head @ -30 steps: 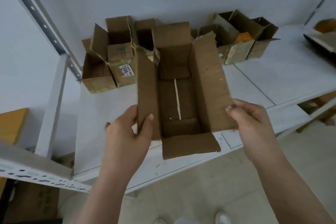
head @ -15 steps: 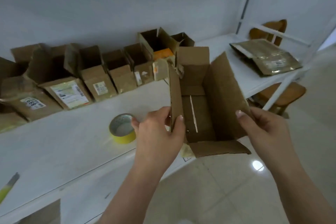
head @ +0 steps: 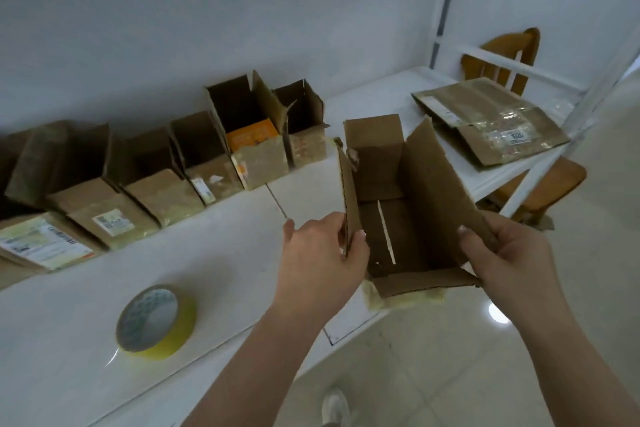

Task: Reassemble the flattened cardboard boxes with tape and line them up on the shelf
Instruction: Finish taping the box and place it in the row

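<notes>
I hold an open-topped cardboard box above the front edge of the white shelf. My left hand pinches its left flap, thumb inside. My right hand grips the right flap near the front corner. Tape shows along the box's bottom edge, and a pale slit runs down its floor. A row of several assembled open boxes stands along the wall at the back of the shelf. A roll of yellow tape lies flat on the shelf, left of my left arm.
Flattened cardboard boxes lie stacked at the shelf's right end. Behind and below them stands a wooden chair. A white shelf post slants down at the right. Pale tiled floor lies below the shelf edge.
The view has swung right along the shelf, bringing the tape roll and the flattened stack into sight. Both hands keep the same hold on the box, carried rightwards.
</notes>
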{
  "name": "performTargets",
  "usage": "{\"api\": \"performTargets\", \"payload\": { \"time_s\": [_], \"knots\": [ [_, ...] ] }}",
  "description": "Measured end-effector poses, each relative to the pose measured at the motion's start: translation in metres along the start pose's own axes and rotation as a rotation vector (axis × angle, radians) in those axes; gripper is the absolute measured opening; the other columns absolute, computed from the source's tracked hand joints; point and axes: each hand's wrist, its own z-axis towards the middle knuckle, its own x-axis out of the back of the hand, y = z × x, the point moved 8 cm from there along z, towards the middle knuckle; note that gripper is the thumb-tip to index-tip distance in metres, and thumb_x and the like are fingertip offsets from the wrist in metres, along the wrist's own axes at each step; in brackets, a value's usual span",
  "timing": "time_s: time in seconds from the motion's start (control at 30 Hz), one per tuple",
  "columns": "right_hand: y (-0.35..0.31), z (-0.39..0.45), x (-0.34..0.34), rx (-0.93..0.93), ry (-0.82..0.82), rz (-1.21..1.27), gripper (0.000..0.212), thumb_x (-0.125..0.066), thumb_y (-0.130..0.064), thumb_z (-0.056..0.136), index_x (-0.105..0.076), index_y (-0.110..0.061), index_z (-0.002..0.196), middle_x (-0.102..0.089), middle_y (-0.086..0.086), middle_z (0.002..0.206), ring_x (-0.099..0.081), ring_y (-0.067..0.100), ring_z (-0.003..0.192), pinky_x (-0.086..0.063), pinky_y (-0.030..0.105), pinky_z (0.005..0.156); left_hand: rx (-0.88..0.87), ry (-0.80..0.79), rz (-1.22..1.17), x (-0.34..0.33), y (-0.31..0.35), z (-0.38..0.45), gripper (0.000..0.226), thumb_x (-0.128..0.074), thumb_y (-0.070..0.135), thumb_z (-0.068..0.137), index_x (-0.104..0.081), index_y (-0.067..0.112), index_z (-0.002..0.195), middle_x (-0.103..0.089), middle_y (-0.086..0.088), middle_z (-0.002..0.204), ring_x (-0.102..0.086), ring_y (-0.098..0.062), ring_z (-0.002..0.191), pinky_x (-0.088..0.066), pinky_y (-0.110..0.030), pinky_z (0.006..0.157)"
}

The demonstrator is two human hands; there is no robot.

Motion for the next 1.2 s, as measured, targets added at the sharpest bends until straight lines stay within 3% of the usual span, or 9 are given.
{"api": "performTargets", "payload": {
  "time_s": [0.17, 0.37, 0.47, 0.63, 0.73, 0.87, 0.93, 1.07, 1.2],
  "knots": [
    [0.0, 0.061, -0.007, 0.022, 0.041, 0.018, 0.016, -0.054, -0.021, 0.094, -0.066, -0.028, 0.086, -0.066, -0.014, 0.065, -0.062, 0.003, 0.059, -0.04, 0.026, 0.052, -0.101, 0.024, 0.099, -0.011, 0.006, 0.068, 0.026, -0.046, 0.04, 0.097, -0.055, 0.018, 0.086, -0.06, 0.003, 0.073, -0.058, -0.013, 0.072, -0.03, -0.049, 0.112],
    [0.033, 0.143, -0.027, 0.015, 0.043, 0.06, 0.017, -0.053, -0.016, 0.097, -0.067, -0.011, 0.087, -0.057, 0.002, 0.056, -0.048, 0.009, 0.046, -0.039, 0.018, 0.045, -0.193, -0.012, 0.184, -0.024, 0.012, 0.135, 0.052, -0.038, 0.063, 0.094, -0.063, 0.019, 0.11, -0.071, 0.003, 0.095, -0.064, -0.017, 0.092, -0.048, -0.043, 0.098],
    [0.055, 0.184, -0.047, -0.004, -0.054, 0.007, 0.017, -0.051, -0.017, 0.098, -0.067, -0.013, 0.092, -0.061, 0.013, 0.067, -0.056, 0.024, 0.061, -0.043, 0.031, 0.058, -0.238, 0.002, 0.228, -0.024, 0.006, 0.157, 0.062, -0.03, 0.069, 0.091, -0.062, 0.025, 0.121, -0.071, 0.009, 0.102, -0.063, -0.014, 0.103, -0.044, -0.042, 0.103],
    [0.074, 0.244, -0.071, -0.053, -0.139, -0.004, 0.022, -0.053, -0.021, 0.097, -0.063, -0.001, 0.098, -0.065, 0.022, 0.082, -0.062, 0.042, 0.079, -0.05, 0.041, 0.069, -0.252, 0.103, 0.502, -0.021, -0.016, 0.197, 0.036, -0.045, 0.044, 0.096, -0.059, 0.022, 0.121, -0.062, 0.001, 0.119, -0.047, -0.023, 0.123, -0.031, -0.044, 0.111],
    [0.075, 0.274, -0.091, -0.119, -0.213, 0.101, 0.019, -0.055, -0.02, 0.098, -0.063, -0.003, 0.102, -0.064, 0.02, 0.092, -0.064, 0.036, 0.088, -0.053, 0.054, 0.086, -0.173, 0.146, 0.661, -0.019, -0.028, 0.224, 0.038, -0.047, 0.041, 0.096, -0.056, 0.024, 0.128, -0.049, 0.0, 0.139, -0.028, -0.025, 0.138, -0.013, -0.052, 0.117],
    [0.065, 0.3, -0.117, -0.2, -0.366, 0.304, 0.009, -0.059, -0.018, 0.097, -0.06, -0.018, 0.106, -0.062, -0.002, 0.094, -0.06, 0.01, 0.086, -0.054, 0.027, 0.068, -0.028, 0.085, 0.877, -0.027, -0.049, 0.246, 0.039, -0.059, 0.043, 0.091, -0.058, 0.026, 0.126, -0.025, -0.008, 0.158, 0.0, -0.034, 0.149, 0.001, -0.065, 0.114],
    [0.061, 0.309, -0.131, -0.213, -0.456, 0.307, 0.016, -0.06, -0.011, 0.095, -0.059, -0.013, 0.111, -0.065, 0.005, 0.101, -0.062, 0.015, 0.088, -0.052, 0.025, 0.069, 0.024, 0.07, 0.915, -0.029, -0.058, 0.251, 0.035, -0.062, 0.037, 0.09, -0.06, 0.026, 0.123, -0.021, -0.009, 0.159, 0.003, -0.035, 0.15, 0.001, -0.066, 0.113],
    [0.046, 0.323, -0.152, -0.05, -0.542, -0.013, 0.016, -0.05, -0.012, 0.099, -0.052, -0.015, 0.115, -0.06, 0.01, 0.102, -0.056, 0.02, 0.085, -0.046, 0.03, 0.066, 0.058, 0.099, 0.836, -0.029, -0.068, 0.256, 0.043, -0.068, 0.015, 0.086, -0.061, 0.029, 0.127, -0.032, -0.006, 0.155, -0.007, -0.032, 0.149, -0.007, -0.062, 0.117],
    [0.033, 0.34, -0.172, 0.004, -0.547, -0.016, 0.022, -0.049, -0.014, 0.1, -0.048, -0.017, 0.122, -0.059, 0.009, 0.104, -0.06, 0.024, 0.085, -0.056, 0.036, 0.068, 0.085, 0.135, 0.767, -0.027, -0.073, 0.258, 0.043, -0.068, 0.014, 0.087, -0.062, 0.03, 0.126, -0.039, -0.004, 0.151, -0.01, -0.029, 0.148, -0.019, -0.054, 0.117]
  ]
}}
